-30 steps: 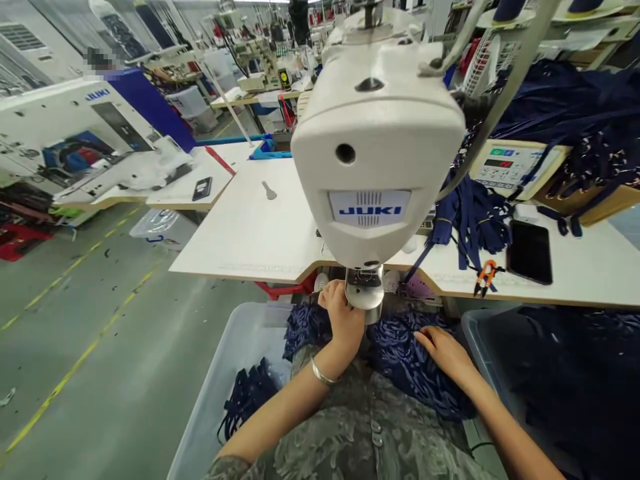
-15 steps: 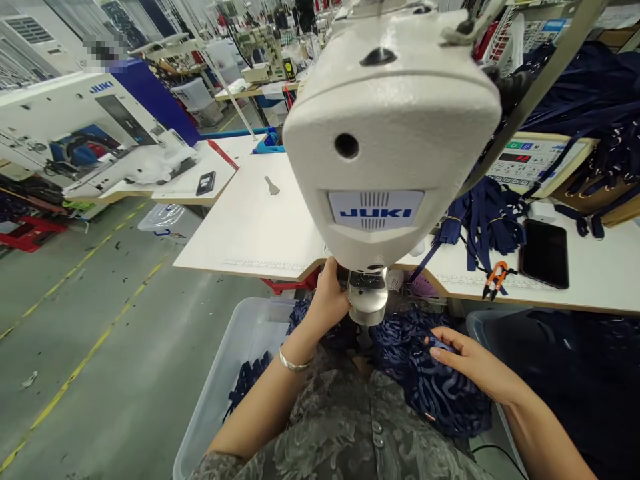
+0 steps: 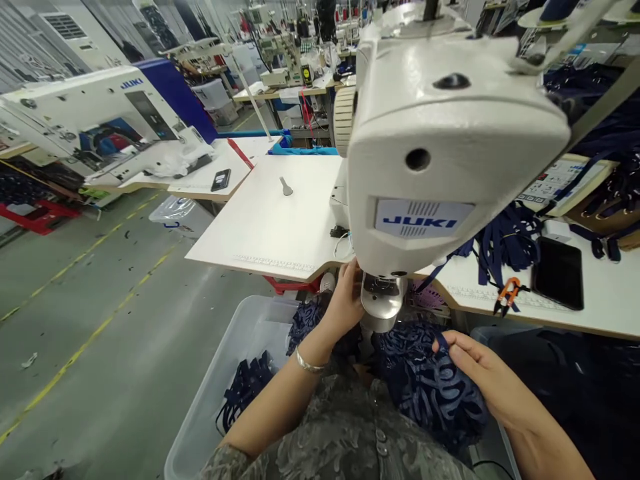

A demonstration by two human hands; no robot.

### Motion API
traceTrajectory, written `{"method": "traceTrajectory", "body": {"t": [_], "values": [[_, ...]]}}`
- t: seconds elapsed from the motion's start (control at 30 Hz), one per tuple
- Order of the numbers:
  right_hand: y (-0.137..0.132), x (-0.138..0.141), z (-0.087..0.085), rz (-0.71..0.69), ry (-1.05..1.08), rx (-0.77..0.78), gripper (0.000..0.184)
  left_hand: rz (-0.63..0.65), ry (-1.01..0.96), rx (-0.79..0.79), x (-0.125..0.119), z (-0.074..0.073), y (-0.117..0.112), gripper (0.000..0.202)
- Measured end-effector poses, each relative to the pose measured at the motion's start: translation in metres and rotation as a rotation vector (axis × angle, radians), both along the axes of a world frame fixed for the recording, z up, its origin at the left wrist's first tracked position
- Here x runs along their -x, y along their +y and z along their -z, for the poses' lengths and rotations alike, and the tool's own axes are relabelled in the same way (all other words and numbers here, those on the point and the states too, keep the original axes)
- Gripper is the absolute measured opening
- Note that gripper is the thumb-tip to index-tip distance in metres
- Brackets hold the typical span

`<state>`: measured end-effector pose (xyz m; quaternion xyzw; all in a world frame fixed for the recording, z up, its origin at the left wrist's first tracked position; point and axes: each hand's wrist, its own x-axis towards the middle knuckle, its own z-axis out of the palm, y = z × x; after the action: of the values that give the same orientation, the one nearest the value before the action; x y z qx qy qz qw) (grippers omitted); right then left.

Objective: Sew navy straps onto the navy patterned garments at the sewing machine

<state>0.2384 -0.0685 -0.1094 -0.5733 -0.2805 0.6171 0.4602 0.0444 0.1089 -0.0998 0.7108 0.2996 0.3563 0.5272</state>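
Note:
A white JUKI sewing machine head (image 3: 440, 147) looms in front of me over a white table (image 3: 270, 227). My left hand (image 3: 345, 300) reaches up beside the machine's metal needle end (image 3: 383, 303), fingers curled, and what it holds is hidden. My right hand (image 3: 470, 367) pinches a dark blue strap (image 3: 443, 343) just above a heap of dark blue patterned fabric (image 3: 430, 387) in my lap. A silver bangle (image 3: 307, 363) circles my left wrist.
A clear plastic bin (image 3: 225, 373) with blue straps stands at my lower left. On the table's right lie a black phone (image 3: 557, 273), orange thread snips (image 3: 505, 293) and a bundle of blue straps (image 3: 505, 243). Another bin of dark fabric (image 3: 575, 387) is at right. Other sewing stations stand behind.
My view has shifted left, so the machine sits further right. My left hand rose to the needle end. My right hand lifted off the fabric and pinched a blue strap.

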Motion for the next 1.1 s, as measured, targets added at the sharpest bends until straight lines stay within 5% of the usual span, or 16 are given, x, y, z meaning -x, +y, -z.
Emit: {"method": "traceTrajectory", "body": {"t": [0.1, 0.17, 0.3, 0.4, 0.53, 0.6, 0.73, 0.87, 0.97, 1.1], "values": [[0.005, 0.011, -0.013, 0.166, 0.105, 0.042, 0.028, 0.135, -0.196, 0.411, 0.007, 0.005, 0.002, 0.076], [0.008, 0.015, -0.017, 0.254, 0.131, 0.044, 0.028, 0.151, -0.239, 0.549, 0.013, 0.013, 0.002, 0.068], [0.016, 0.016, -0.013, 0.286, 0.086, 0.0, 0.029, 0.177, -0.148, 0.563, 0.024, 0.027, -0.011, 0.051], [0.021, 0.019, -0.005, 0.244, -0.005, -0.079, 0.03, 0.238, -0.046, 0.495, 0.028, 0.018, -0.035, 0.035], [0.024, 0.029, 0.001, 0.125, -0.204, -0.173, 0.023, 0.329, 0.055, 0.218, 0.024, -0.01, -0.059, 0.045], [0.023, 0.035, 0.002, 0.102, -0.301, -0.265, 0.017, 0.321, 0.157, 0.069, 0.019, -0.018, -0.064, 0.035], [0.018, 0.04, 0.01, 0.157, -0.249, -0.391, 0.004, 0.17, 0.207, -0.097, 0.01, -0.012, -0.072, 0.018], [0.011, 0.041, 0.021, 0.192, -0.161, -0.439, 0.006, 0.066, 0.24, -0.589, 0.013, -0.006, -0.077, 0.022], [0.007, 0.042, 0.026, 0.225, -0.189, -0.476, 0.017, 0.066, 0.339, -0.88, 0.018, -0.007, -0.076, 0.024], [0.009, 0.044, 0.024, 0.246, -0.226, -0.48, 0.014, 0.154, 0.408, -0.995, 0.022, -0.008, -0.075, 0.021]]}}
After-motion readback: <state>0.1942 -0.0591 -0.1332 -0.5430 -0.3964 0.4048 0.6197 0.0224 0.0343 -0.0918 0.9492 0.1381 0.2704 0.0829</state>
